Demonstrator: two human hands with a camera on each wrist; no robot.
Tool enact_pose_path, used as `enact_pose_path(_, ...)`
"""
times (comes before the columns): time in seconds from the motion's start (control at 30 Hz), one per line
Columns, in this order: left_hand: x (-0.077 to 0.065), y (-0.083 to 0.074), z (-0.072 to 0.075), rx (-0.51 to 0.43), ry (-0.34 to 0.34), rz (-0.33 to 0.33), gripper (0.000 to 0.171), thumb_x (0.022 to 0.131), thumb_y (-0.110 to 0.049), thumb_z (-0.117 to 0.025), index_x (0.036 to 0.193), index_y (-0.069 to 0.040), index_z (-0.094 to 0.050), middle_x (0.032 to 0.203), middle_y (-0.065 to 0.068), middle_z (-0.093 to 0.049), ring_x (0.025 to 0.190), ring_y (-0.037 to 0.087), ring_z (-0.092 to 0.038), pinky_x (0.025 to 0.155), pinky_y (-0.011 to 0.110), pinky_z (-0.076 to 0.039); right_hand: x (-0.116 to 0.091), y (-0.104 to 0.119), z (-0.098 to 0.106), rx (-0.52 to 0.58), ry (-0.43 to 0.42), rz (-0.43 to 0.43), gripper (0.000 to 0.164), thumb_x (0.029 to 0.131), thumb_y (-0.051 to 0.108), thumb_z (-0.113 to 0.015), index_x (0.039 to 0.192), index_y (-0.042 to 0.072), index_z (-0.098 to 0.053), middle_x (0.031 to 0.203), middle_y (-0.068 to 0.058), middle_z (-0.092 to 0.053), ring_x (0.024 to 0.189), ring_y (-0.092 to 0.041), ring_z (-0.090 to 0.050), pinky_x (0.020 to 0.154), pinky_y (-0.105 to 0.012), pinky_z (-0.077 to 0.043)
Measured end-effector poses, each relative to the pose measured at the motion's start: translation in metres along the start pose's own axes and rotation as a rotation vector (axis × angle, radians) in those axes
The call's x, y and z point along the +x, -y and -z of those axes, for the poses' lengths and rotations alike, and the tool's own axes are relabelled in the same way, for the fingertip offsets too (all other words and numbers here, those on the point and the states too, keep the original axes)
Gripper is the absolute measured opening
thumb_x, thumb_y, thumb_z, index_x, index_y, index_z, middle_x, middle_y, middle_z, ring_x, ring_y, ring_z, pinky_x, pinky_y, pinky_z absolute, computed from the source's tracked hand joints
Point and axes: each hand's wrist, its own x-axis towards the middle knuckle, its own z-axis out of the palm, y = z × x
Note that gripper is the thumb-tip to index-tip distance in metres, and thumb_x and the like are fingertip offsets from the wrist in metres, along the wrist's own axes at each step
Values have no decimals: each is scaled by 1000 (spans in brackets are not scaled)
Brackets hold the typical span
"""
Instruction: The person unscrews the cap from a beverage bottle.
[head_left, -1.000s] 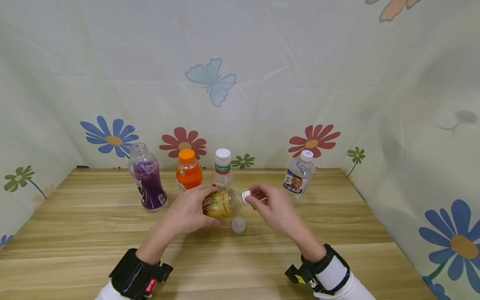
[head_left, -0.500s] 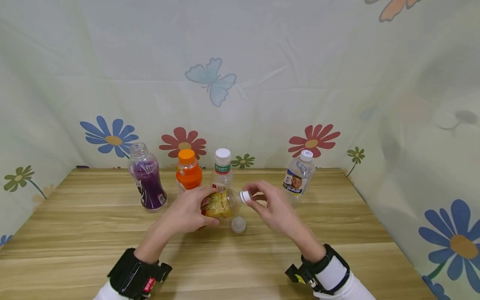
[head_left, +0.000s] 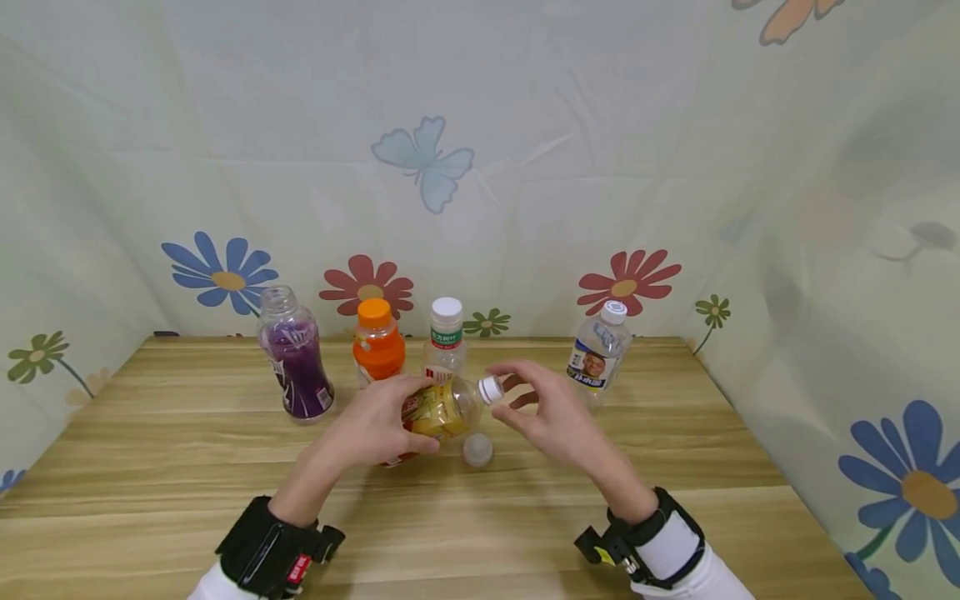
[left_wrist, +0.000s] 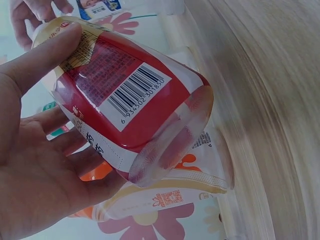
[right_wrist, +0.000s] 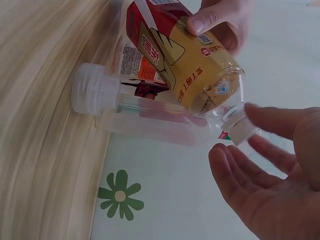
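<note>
My left hand (head_left: 378,421) grips a clear bottle (head_left: 438,410), tilted nearly sideways over the wooden table (head_left: 517,533), its red-and-gold label (right_wrist: 200,65) bearing 1 barcode (left_wrist: 136,97). My right hand (head_left: 551,412) is loosely curved, fingers (right_wrist: 227,172) spread around the bottle's white cap (head_left: 491,390).

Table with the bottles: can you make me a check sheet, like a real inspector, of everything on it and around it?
Surface: wood-grain table, with shadows below the hands.
Job's things: a red-and-yellow-labelled bottle, held tilted, with a white cap on its neck.
Clutter: purple bottle, uncapped; orange bottle, green-banded bottle and blue-labelled bottle, all capped; round translucent piece, probably a loose cap.
Hands: left hand grips the tilted bottle; right hand has parted fingers by the white cap, touch unclear.
Cables: nothing seen.
Surroundings: pale cloth printed with flowers and butterflies.
</note>
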Motion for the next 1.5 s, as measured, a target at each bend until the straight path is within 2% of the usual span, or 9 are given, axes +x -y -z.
enact_pose_path(0.1,0,0,0,-5,-3,2,77,74,-29,-95,138,-4,-61,128,8,-66,113,26,-61,100,50,-51,0,1,1,-22,-13,-48,38,96,17,-76,130,6,-63,118,-5,-68,100,-20,-67,80,-37,-60)
enact_pose_path(0.2,0,0,0,-1,-1,4,77,75,-28,-94,139,-4,-60,129,9,-66,114,26,-61,101,51,-50,0,2,0,-36,-32,-106,28,101,27,-70,122,9,-67,104,-1,-69,90,-15,-66,76,-34,-59)
enact_pose_path(0.3,0,-1,0,2,0,4,77,74,-27,-95,139,-4,-60,130,9,-65,116,27,-60,102,51,-49,0,3,-1,-48,-37,-140,22,103,28,-66,114,9,-70,92,3,-69,81,-13,-65,71,-31,-57)
enact_pose_path(0.43,0,-2,0,6,-2,2,76,74,-25,-95,139,-4,-61,131,10,-65,116,28,-60,103,51,-49,-1,2,-2,-78,-28,-127,20,101,25,-68,112,9,-72,88,5,-68,77,-12,-63,67,-30,-56)
enact_pose_path(0.67,-1,-2,-1,24,-7,-4,76,74,-25,-95,138,-3,-61,130,11,-65,115,28,-61,102,52,-49,-1,2,0,-96,-7,-69,24,100,20,-70,120,7,-70,96,2,-68,83,-16,-63,67,-29,-56)
enact_pose_path(0.87,-1,-2,0,15,-1,7,77,74,-27,-95,139,-4,-61,131,10,-65,115,27,-60,102,50,-49,-2,2,1,-97,-3,-24,26,98,13,-71,124,7,-68,108,-1,-69,90,-16,-64,69,-28,-57)
enact_pose_path(1.13,0,-2,-1,-10,12,12,77,75,-28,-94,140,-5,-60,130,9,-65,115,26,-61,101,51,-50,-2,1,1,-91,-12,20,31,96,5,-73,126,8,-68,115,-2,-69,94,-16,-64,71,-30,-58)
enact_pose_path(1.33,-1,-3,-1,-29,23,14,76,76,-27,-94,140,-5,-60,127,7,-66,111,24,-61,100,49,-51,-2,3,4,-65,-23,-1,39,92,5,-77,130,7,-65,118,-5,-69,98,-22,-66,72,-32,-58)
enact_pose_path(1.5,-1,-4,-1,-27,21,-1,74,76,-27,-94,138,-3,-61,125,8,-66,109,24,-62,98,49,-52,-2,4,4,-51,-23,-76,40,95,20,-77,131,9,-63,116,-3,-69,97,-17,-66,75,-31,-58)
